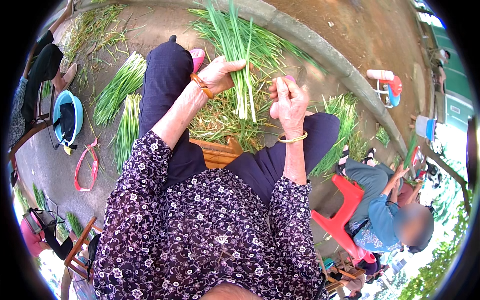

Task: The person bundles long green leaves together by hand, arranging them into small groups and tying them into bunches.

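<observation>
A small bunch of garlic chives [241,84] is gripped in my left hand [221,75], its pale stalk ends pointing down towards my lap and its green leaves reaching up. A brown bangle circles that wrist. To the right of the stalk ends, my right hand [288,99] is raised with curled fingers and the thumb against the forefinger; I see nothing held in it. Beyond my left hand lies a large loose pile of chives [262,41] on the ground. Between my knees, yellowed leaf scraps [221,120] cover the ground by a wooden stool edge [215,153].
Sorted chive bundles [122,88] lie beside my left leg, near a blue basin [78,116] and a red strap loop [87,168]. More chives [335,131] lie at my right. A concrete kerb [330,56] curves past. On the right, a person [382,210] sits by a red stool [345,217].
</observation>
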`<state>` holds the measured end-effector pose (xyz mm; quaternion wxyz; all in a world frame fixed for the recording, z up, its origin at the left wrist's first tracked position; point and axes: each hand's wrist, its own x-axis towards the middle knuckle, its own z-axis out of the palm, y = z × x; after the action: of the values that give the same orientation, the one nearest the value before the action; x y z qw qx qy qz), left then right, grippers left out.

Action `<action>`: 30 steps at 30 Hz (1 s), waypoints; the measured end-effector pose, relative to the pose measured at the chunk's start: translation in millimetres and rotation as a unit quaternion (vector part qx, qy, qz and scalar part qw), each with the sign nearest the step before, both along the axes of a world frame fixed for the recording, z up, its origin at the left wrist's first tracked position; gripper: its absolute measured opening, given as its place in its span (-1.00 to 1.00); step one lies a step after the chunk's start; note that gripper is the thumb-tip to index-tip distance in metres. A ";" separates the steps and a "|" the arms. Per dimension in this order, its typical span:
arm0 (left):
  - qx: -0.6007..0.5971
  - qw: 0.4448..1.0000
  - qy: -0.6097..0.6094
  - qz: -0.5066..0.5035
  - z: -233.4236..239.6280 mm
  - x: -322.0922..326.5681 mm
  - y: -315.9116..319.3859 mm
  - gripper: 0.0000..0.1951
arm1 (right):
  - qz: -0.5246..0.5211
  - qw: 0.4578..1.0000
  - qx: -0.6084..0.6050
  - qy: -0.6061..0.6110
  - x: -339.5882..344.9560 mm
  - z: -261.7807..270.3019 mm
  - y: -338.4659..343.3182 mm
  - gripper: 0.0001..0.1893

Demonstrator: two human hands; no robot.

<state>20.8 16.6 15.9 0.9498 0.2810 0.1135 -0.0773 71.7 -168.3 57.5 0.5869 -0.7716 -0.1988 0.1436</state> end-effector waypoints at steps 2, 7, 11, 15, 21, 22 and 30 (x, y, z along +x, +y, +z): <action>0.003 1.000 0.004 0.003 0.6 -0.3 -2.9 -0.77 | 0.032 0.984 0.039 0.169 -4.2 4.9 4.0 -0.74; 0.031 0.999 0.011 -0.004 -2.2 -1.8 -8.4 -0.84 | 0.089 0.962 0.034 0.255 -14.1 -1.1 17.1 -0.76; 0.036 0.999 0.011 -0.005 -1.9 -2.5 -9.1 -0.83 | 0.103 0.957 0.029 0.268 -14.8 0.4 20.5 -0.80; 0.029 0.999 0.001 -0.017 0.5 -2.2 -8.6 -0.81 | 0.086 0.944 0.072 0.310 -11.8 -0.1 18.4 -0.83; 0.011 1.000 -0.006 -0.021 0.7 -2.7 -7.5 -0.80 | 0.091 0.890 0.208 0.396 -2.4 -2.6 11.3 -0.91; 0.005 1.000 -0.014 -0.019 0.8 -2.6 -7.7 -0.80 | 0.091 0.885 0.219 0.400 -2.7 -1.4 11.8 -0.90; -0.010 1.000 0.012 0.003 3.8 -3.1 -7.5 -0.81 | 0.064 0.784 0.313 0.532 2.6 -0.6 7.4 -0.86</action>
<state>17.7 9.0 19.6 0.9513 0.2701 0.1253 -0.0792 74.3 -160.9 56.9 0.7982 -0.3325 0.0621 0.4985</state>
